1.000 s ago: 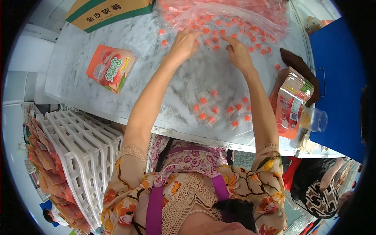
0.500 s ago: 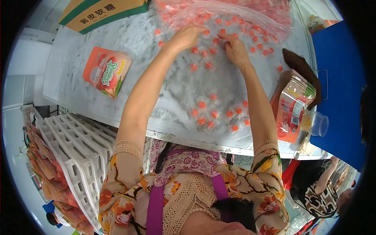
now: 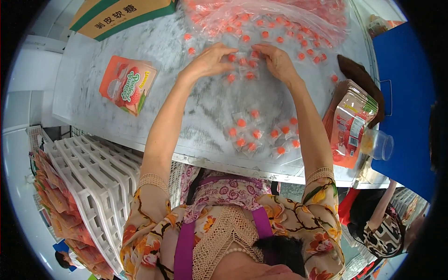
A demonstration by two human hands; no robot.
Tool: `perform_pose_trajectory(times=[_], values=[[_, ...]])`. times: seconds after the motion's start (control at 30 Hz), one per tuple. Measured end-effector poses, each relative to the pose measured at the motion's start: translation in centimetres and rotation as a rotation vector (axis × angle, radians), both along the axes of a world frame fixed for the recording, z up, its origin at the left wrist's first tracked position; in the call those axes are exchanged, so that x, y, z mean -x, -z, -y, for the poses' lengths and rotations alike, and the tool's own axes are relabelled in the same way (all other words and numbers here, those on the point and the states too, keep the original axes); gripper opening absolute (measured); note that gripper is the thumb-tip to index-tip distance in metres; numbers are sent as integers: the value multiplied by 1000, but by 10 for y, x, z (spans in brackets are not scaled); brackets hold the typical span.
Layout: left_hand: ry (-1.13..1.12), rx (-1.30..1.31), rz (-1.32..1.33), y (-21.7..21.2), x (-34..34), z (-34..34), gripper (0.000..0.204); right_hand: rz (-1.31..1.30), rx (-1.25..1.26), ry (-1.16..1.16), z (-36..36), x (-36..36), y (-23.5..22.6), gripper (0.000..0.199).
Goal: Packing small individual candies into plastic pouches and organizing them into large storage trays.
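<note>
A: Where are the hands right now?

B: Both are out at twelve o'clock on the bench [image 3: 140, 116]. The left hand [image 3: 207, 60] has its fingers spread and curled down over a few wrapped orange candies [image 3: 240, 63]. The right hand [image 3: 277, 60] is just beside it, fingers bent and nearly meeting the left's. I cannot tell whether either has actually pinched a candy or only rests on them.

A: And the rest of the candies?

B: Most sit in the big clear bag [image 3: 280, 18] just beyond the hands. A small counted-looking cluster [image 3: 261, 133] lies nearer the body, at about five o'clock from the hands.

A: What could go wrong?

B: I'd judge the wrappers slippery, so raking several at once could skid some toward the near edge, or into that cluster and muddle it. A forearm passing over the cluster could also scatter it.

A: Anything at the sides?

B: A stack of pouches [image 3: 350, 126] and a clear plastic cup [image 3: 380, 144] at three o'clock; a wide elbow might knock them.
</note>
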State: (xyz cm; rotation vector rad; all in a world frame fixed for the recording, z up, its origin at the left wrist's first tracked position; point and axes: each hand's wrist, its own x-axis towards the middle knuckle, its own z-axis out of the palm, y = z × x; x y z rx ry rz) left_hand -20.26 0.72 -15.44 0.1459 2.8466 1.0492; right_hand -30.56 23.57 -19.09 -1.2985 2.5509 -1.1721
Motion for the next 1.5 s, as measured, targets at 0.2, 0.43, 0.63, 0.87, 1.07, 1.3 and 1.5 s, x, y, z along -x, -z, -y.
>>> perform_pose_trajectory(times=[0.2, 0.43, 0.63, 0.87, 1.07, 1.3, 1.5], values=[[75, 53, -27, -6, -16, -14, 68, -52, 14, 2, -2, -23, -4, 47], [-22, -27, 9, -8, -64, -32, 58, -62, 8, -86, -12, -68, -6, 43], [-90, -50, -69, -4, -96, -43, 50, -58, 10, -100, -22, -90, -9, 42], [-90, -19, -83, -9, -110, -44, 50, 65, 55, -46, -30, -96, -12, 40], [-369, 124, -346, -18, -151, 40, 54, 177, 10, -138, -30, -105, -18, 35], [-686, 772, -338, 10, -208, 117, 44, 181, 0, -108, -34, -119, -34, 34], [-643, 588, -419, -9, -222, 126, 22, 187, 151, -82, 4, -153, -56, 33]])
